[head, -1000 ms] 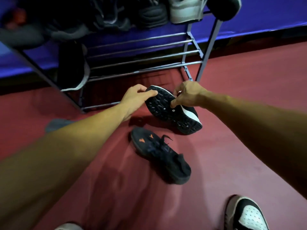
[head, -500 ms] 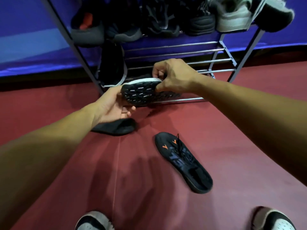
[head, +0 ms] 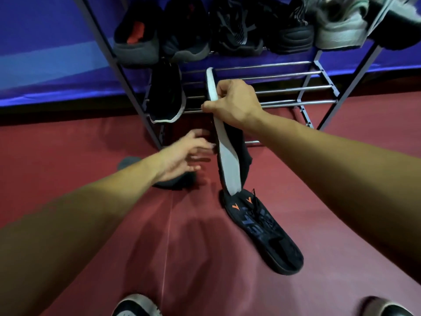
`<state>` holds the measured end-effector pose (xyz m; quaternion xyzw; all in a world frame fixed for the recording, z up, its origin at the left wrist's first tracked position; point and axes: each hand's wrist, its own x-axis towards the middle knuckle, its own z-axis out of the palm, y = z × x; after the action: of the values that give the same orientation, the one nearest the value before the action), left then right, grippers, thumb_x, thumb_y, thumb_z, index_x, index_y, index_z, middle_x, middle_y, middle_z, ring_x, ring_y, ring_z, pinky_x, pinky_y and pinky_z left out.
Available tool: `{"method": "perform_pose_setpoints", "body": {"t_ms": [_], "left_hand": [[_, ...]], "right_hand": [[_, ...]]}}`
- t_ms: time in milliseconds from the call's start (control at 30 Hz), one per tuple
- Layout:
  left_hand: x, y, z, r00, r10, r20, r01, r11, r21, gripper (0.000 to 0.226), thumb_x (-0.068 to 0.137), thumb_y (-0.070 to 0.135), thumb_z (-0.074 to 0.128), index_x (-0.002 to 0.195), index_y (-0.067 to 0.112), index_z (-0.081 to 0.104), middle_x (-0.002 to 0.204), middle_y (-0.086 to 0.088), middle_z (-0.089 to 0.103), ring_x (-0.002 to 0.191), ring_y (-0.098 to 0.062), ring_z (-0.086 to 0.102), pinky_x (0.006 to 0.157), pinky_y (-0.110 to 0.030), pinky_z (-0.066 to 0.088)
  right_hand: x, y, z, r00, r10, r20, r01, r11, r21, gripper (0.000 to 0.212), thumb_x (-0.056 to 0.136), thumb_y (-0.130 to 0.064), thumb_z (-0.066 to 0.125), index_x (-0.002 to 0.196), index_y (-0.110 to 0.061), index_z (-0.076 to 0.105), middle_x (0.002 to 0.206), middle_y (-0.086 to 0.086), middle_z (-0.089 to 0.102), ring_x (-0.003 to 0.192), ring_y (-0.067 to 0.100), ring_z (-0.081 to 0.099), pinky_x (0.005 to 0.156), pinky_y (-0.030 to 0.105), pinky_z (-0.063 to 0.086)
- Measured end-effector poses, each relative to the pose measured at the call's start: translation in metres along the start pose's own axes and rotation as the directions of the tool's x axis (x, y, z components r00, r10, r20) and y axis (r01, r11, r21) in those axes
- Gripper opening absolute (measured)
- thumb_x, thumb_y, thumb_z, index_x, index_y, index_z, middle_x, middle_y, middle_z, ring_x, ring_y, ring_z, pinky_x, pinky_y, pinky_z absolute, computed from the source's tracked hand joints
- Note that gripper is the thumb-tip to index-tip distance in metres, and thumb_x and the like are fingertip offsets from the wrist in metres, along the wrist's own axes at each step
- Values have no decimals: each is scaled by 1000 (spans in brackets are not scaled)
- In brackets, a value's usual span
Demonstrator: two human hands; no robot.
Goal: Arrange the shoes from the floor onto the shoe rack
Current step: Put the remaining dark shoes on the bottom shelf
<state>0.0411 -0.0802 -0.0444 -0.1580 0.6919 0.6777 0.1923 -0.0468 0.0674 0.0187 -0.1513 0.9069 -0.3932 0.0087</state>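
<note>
- Worn shoes (head: 136, 306): two, at the near edge, left and right. They are on the person's feet, so not part of the job.
- Floor (head: 91, 156): red, and carries the loose shoes waiting to be racked.
- Orange-marked shoe (head: 262, 231): black, lying flat on the floor at right of centre, opening up and toe pointing away. Nothing touches it; probably the next one to go up.
- Dark shoe (head: 180, 182): on the floor near the rack's left leg, partly under the left hand and hard to make out.
- Left hand (head: 182, 156): blurred, fingers spread and holding nothing, just left of the held shoe. It seems free to steady that shoe or reach down.
- Held shoe (head: 229, 169): black with a white sole, off the floor, turned on edge with its far end over the lower rails, likely so it slots in narrow.
- Right hand (head: 234, 103): fingers and thumb clamped around the held shoe's far half, carrying all its weight.
- Shoe rack (head: 296, 88): metal rails; the lower tier is mostly bare to the right.
- Racked shoe (head: 166, 94): black, on the lower tier's left end, beside the held shoe's toe.
- Row of shoes (head: 234, 30): fills the upper tier, farthest away.
</note>
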Motion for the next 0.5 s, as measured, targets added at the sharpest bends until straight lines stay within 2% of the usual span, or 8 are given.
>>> {"method": "perform_pose_setpoints", "body": {"t_ms": [33,67,133,200,267,333,400,500], "left_hand": [[3,-6,8,999,-5,32,3,999,52,77,63,37,77,133,33,46,73,16,68,73,-5,59,71,-30,38],[7,-12,15,998,-9,58,3,995,104,99,59,45,84,145,32,35,84,16,72,80,-5,63,76,-30,40],[16,-21,23,998,-28,64,19,991,134,141,49,55,94,158,32,7,124,7,70,113,-12,65,103,-33,41],[22,-22,26,999,-17,39,13,994,110,157,43,51,98,159,26,-4,129,-2,68,119,-18,65,114,-40,38],[23,-17,29,1000,29,7,-30,993,114,146,49,39,94,159,21,0,112,-5,76,107,-19,71,111,-41,42],[20,-10,30,995,81,-58,-72,987,145,120,55,34,84,155,16,20,99,-3,76,94,-13,74,99,-34,51],[17,-3,27,983,132,-128,-106,976,192,80,62,32,77,133,13,45,89,-1,73,79,-9,72,76,-27,54],[18,-2,19,984,140,-113,-122,981,150,44,67,24,70,108,18,57,85,-2,72,80,-16,70,77,-33,53]], "right_hand": [[2,-2,2,999,40,-21,-39,999,6,41,73,-43,78,64,-19,45,65,-5,53,72,20,56,55,31,37],[4,-3,5,997,68,-38,-68,998,5,42,74,-44,77,64,-20,44,66,-6,53,73,20,56,54,31,35],[7,-5,9,994,97,-58,-97,995,2,43,76,-46,77,65,-22,43,68,-6,53,76,21,59,56,30,35],[8,-5,11,993,104,-52,-104,995,8,44,77,-48,77,66,-24,42,70,-6,54,78,22,60,59,31,37],[9,-5,11,994,101,-39,-101,995,19,45,76,-51,78,67,-24,42,73,-4,57,79,22,60,60,32,39],[13,-7,10,995,98,-34,-96,994,45,45,76,-52,77,67,-23,44,79,-1,63,81,23,60,64,33,42],[19,-9,8,998,69,-9,-68,992,105,40,78,-52,75,69,-21,52,83,0,69,81,21,62,66,33,46],[24,-1,6,1000,22,17,-24,986,163,32,84,-46,69,78,-14,67,77,-2,74,72,9,62,63,26,46]]}}
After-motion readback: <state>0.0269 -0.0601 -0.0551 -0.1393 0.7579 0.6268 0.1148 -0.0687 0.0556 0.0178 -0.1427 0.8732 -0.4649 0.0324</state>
